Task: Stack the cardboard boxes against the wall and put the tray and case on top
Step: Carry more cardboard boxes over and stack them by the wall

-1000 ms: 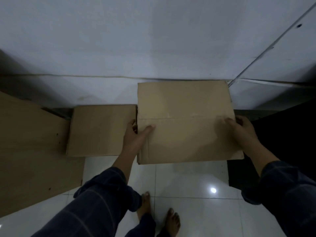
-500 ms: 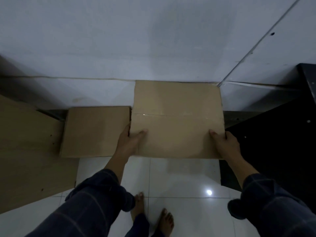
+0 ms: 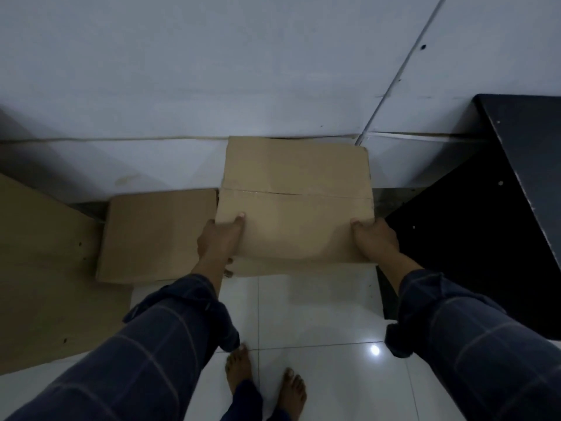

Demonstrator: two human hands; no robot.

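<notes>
Cardboard box (image 3: 296, 202), plain and unmarked, sits with its far edge against the white wall (image 3: 243, 71), gripped at both near corners. Left hand (image 3: 220, 238) clamps the near-left corner, thumb on top; right hand (image 3: 375, 240) closes on the near-right corner. A lower second box (image 3: 158, 235) lies just beside it on the left, past that a wooden panel (image 3: 45, 268). Dark furniture (image 3: 501, 223) crowds the right side. White floor tiles (image 3: 318, 314) lie open toward the person's bare feet (image 3: 264, 381).

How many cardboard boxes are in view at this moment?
2. A larger box against the wall, gripped by the left hand and right hand; a smaller box beside it on the left. Another may sit hidden under the larger one.
</notes>
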